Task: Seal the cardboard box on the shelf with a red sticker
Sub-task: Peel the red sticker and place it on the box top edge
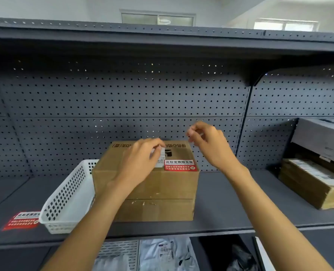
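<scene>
Grey pegboard backs the shelf (230,194), and the box (152,190) stands near the middle of the shelf, set back from its front edge. A white basket (68,200) touches the box's left side. A spare red label (20,221) lies flat near the shelf's front-left corner. More cartons (314,184) sit at the right end.

The red sticker (180,165) already lies on the box top at the front-right corner, just reaching the front edge. Its long axis runs left to right, parallel to that edge. Whether it folds over onto the front face cannot be told.

My left hand (140,159) rests over the box top, just left of the sticker. Its fingers pinch a small white slip (160,159), probably the backing paper; the slip's right edge is almost touching the sticker.

My right hand (207,143) hovers above and behind the box's rear-right corner, clear of the cardboard. Its fingertips (191,133) are drawn close together, a narrow grip. I cannot tell whether anything is between them.

Judgement: the sticker is placed but may need pressing flat. It lies forward of and below my right hand, and directly right of my left. The left hand is nearer but occupied. The right hand would therefore come forward and down, then stroke along the sticker's long axis.
</scene>
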Demonstrator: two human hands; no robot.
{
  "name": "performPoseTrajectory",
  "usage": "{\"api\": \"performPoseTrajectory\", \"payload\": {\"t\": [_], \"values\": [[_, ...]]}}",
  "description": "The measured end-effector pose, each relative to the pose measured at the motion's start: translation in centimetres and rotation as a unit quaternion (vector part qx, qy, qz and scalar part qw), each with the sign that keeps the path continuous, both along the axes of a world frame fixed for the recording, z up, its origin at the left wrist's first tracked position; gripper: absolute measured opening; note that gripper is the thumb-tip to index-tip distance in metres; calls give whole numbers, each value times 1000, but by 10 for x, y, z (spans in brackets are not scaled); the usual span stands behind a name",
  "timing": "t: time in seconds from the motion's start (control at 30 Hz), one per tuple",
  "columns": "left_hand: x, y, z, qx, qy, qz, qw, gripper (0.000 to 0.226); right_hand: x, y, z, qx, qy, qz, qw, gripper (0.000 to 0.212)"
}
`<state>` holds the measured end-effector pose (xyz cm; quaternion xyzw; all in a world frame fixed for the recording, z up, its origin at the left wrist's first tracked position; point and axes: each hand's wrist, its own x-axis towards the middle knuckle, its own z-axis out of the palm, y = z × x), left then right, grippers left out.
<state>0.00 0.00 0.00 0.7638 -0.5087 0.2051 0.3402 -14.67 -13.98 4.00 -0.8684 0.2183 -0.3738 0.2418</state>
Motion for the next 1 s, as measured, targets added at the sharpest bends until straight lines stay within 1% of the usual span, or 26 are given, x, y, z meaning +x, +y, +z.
{"api": "performPoseTrajectory", "payload": {"t": [0.07,0.13,0.17,0.23,0.3,0.4,0.47,0.53,0.7,0.87,0.93,1.0], "values": [[6,-9,-10,46,-18,19,999,24,-2,-11,-13,10,21,-25,999,18],[9,-16,-22,80,-14,28,996,29,-3,-19,-34,13,84,-34,996,12],[10,-18,-25,84,-9,33,996,32,-1,-23,-41,11,109,-30,994,11],[9,-19,-26,87,-5,54,995,36,4,-29,-47,7,130,-30,991,12],[10,-18,-26,111,-1,72,991,38,7,-33,-46,-5,149,-31,988,20],[10,-18,-29,136,-9,77,988,40,10,-33,-40,-27,193,-36,980,45],[10,-19,-30,140,-9,81,987,41,11,-31,-36,-40,214,-39,975,48],[10,-19,-30,137,-7,87,987,41,12,-28,-33,-48,229,-41,971,44],[10,-18,-31,135,-15,87,987,42,15,-24,-27,-54,236,-31,970,39],[9,-17,-30,133,-6,88,987,42,15,-19,-25,-46,236,-28,970,27],[9,-17,-30,134,-7,87,987,42,15,-21,-25,-23,232,-21,972,21],[10,-17,-31,134,-8,84,987,42,15,-22,-24,15,224,-10,974,24]]}}
